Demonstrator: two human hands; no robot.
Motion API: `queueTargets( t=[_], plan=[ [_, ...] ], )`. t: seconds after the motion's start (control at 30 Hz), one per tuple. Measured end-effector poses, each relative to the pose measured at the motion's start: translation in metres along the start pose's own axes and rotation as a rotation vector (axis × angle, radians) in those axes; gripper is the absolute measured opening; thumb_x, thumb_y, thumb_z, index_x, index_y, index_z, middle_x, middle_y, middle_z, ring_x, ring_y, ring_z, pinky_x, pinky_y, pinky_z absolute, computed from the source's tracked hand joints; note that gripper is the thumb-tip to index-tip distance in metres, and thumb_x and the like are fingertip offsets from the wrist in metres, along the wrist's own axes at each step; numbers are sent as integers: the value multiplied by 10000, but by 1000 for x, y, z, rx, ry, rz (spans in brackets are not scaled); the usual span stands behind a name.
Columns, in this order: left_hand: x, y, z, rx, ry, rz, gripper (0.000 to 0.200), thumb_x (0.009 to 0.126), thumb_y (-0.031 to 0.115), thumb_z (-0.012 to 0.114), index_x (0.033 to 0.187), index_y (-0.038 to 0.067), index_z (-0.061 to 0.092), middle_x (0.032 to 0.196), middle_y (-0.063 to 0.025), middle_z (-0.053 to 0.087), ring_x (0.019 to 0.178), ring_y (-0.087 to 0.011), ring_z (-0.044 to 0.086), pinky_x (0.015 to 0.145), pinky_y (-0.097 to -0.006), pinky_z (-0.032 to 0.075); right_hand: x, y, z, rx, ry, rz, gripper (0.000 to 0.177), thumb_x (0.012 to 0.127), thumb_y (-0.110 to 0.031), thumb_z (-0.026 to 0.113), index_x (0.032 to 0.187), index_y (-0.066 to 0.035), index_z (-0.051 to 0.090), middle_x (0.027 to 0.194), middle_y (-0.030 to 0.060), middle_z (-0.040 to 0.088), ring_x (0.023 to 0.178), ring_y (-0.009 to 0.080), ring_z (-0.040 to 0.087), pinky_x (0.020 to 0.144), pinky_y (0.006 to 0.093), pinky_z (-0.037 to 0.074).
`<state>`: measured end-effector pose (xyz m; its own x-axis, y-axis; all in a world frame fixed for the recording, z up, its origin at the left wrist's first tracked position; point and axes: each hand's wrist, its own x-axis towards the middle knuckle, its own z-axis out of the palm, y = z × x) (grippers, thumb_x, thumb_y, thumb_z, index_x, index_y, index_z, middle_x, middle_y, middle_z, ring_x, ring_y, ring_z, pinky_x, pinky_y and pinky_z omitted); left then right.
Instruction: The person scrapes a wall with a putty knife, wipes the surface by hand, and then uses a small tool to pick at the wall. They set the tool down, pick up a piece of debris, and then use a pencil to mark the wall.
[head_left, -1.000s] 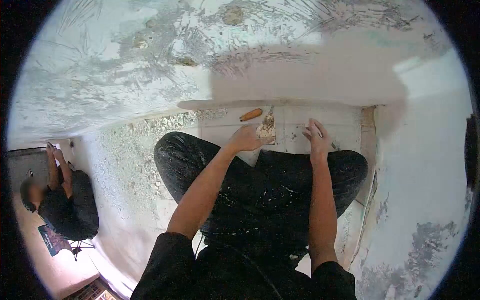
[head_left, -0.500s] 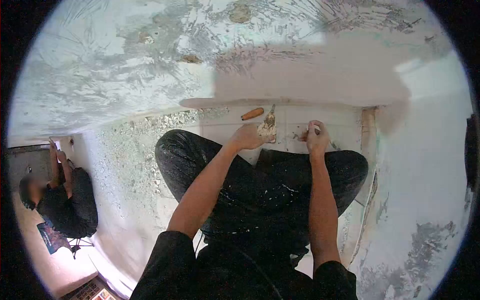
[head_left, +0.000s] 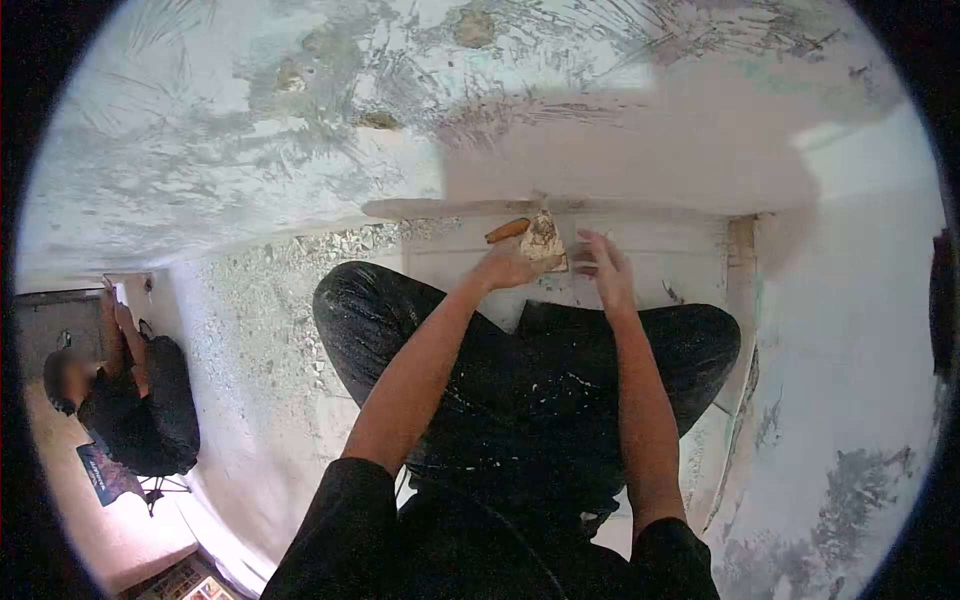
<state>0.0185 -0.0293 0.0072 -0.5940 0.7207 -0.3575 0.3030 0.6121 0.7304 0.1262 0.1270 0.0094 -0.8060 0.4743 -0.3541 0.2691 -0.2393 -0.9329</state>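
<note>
Wearer sits w/ legs folded in black trousers w/ white specks (head_left: 540,390) on a pale, dusty floor (head_left: 430,260). The left hand (head_left: 508,266) is clamped on a flat, roughly triangular, off-white & brown crusted blade (head_left: 543,238), fingers at its broad end. Blade is just above the floor or on it, can't tell which, btwn the folded legs & the mottled grey-white wall (head_left: 330,110). Its long axis runs approx. straight up the view w/ a slight lean: narrow end points to the wall, broad end back twd the wearer. The orange-brown, rounded handle (head_left: 508,231) lies on the floor just L of the blade, long axis slanted, upper R end twd the blade's narrow part, lower L end pointing away; can't tell if the two touch. The right hand (head_left: 606,272) is just R of the blade, apart from it, fingers spread & thumb off them, nothing seen in the grip; fingertips are blurred, so prob. empty. A small dark scrap (head_left: 672,292) lies R of that hand, near the R knee. Farther R, a brownish strip (head_left: 741,250) runs along the floor's edge. Far L, another person (head_left: 140,410) in dark clothes sits w/ both arms raised, near a dark printed bag or box (head_left: 108,475).
</note>
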Motion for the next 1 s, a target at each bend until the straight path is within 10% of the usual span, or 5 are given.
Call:
queueTargets(
  t=[0.27, 0.43, 0.77, 0.83, 1.0],
  plan=[
    [29, -50, 19, -154, -383, -268, 527, 762, 514, 618, 1058, 82, 560, 846, -63, 594, 761, -183, 553, 690, -327, 460, 14, -23, 33, -522, -317, 72, 439, 910, -365, 452, 1072, 32, 547, 912, 188, 615, 859, 252, 595, 766, 357, 453],
    [29, -27, 10, -125, -275, -254, 579, 749, 494, 636, 1135, 85, 498, 857, -69, 592, 745, -172, 560, 645, -327, 476, 17, -3, 33, -631, -154, -258, 399, 902, -348, 451, 1007, 16, 578, 842, 267, 604, 823, 416, 590, 737, 429, 455],
    [58, -74, 34, -217, -281, -337, 692, 691, 473, 693, 1234, 111, 464, 1051, -84, 591, 933, -209, 552, 680, -336, 506, 43, 5, 33, -750, -247, -143, 544, 879, -461, 443, 1023, 45, 579, 876, 277, 606, 833, 408, 594, 774, 425, 444],
    [37, -11, -2, -136, -256, -371, 688, 682, 450, 708, 1231, 114, 467, 1063, -82, 585, 916, -204, 558, 681, -330, 504, 43, -17, 33, -698, -415, 101, 577, 883, -491, 410, 1041, 38, 578, 938, 290, 592, 911, 411, 569, 819, 439, 428],
    [39, 2, -12, -162, -331, -473, 680, 642, 388, 755, 1203, 117, 483, 1030, -64, 593, 839, -181, 572, 671, -315, 500, 43, 1, 34, -694, -302, -31, 594, 883, -505, 406, 1053, 40, 571, 993, 307, 563, 990, 427, 521, 852, 472, 406]
  ],
)
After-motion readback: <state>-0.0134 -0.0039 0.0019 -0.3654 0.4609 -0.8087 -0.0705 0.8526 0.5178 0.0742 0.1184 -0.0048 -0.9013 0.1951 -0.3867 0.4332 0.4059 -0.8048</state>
